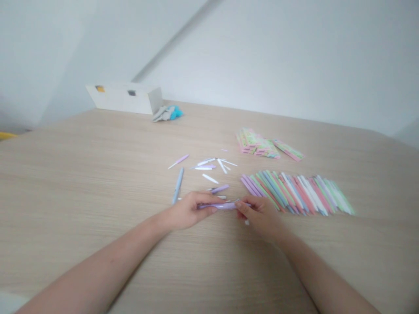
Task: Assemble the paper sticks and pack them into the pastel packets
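My left hand (191,210) and my right hand (257,217) meet over the wooden table (98,174). Between them they hold a slim lilac plastic stick (219,205), the left gripping one end and the right pinching the other. A small white piece (246,222) shows just below my right hand. Close to my left fingers lie a short lilac stick (220,189) and a pale blue stick (177,186). Several white caps or slivers (209,178) and a pink stick (178,161) are scattered farther ahead.
A long row of pastel pink, green, blue and white sticks (294,194) lies to the right. Behind it is a stack of pink-and-green printed packets (258,144). A white box (124,98) and a grey-and-blue cloth (166,113) sit at the far edge by a white wall.
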`<move>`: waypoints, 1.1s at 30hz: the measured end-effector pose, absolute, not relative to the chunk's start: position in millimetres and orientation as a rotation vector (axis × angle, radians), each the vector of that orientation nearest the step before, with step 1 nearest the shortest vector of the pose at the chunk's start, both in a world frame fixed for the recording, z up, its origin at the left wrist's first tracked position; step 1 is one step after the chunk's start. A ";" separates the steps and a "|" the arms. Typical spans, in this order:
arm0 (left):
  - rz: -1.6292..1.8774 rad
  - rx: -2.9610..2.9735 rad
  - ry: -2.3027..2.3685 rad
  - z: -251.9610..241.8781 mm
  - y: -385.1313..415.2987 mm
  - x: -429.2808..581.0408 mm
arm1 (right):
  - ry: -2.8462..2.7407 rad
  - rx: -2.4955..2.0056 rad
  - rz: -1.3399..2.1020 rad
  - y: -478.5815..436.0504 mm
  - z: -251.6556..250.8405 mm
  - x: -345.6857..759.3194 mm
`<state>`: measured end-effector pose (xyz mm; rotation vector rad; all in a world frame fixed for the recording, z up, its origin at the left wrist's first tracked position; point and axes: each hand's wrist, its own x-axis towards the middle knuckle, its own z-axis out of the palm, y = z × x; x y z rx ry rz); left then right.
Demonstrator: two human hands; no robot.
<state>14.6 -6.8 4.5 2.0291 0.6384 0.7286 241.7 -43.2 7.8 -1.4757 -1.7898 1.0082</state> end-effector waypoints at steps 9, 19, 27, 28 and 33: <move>0.728 1.963 0.663 3.2 -4.6 12.5 | -1.801 -1.329 0.955 -40.1 14.1 252.0; 0.736 2.014 0.686 2.2 -5.4 13.2 | -1.805 -1.459 0.915 -40.7 15.1 249.8; 0.742 2.036 0.654 5.9 -7.0 13.9 | -1.843 -1.530 0.911 -41.0 14.9 250.1; 0.740 2.030 0.655 5.8 -6.9 14.1 | -1.854 -1.534 0.913 -40.7 14.4 250.7; 0.746 1.974 0.697 4.1 -5.6 13.8 | -1.835 -1.393 0.935 -39.5 16.4 254.3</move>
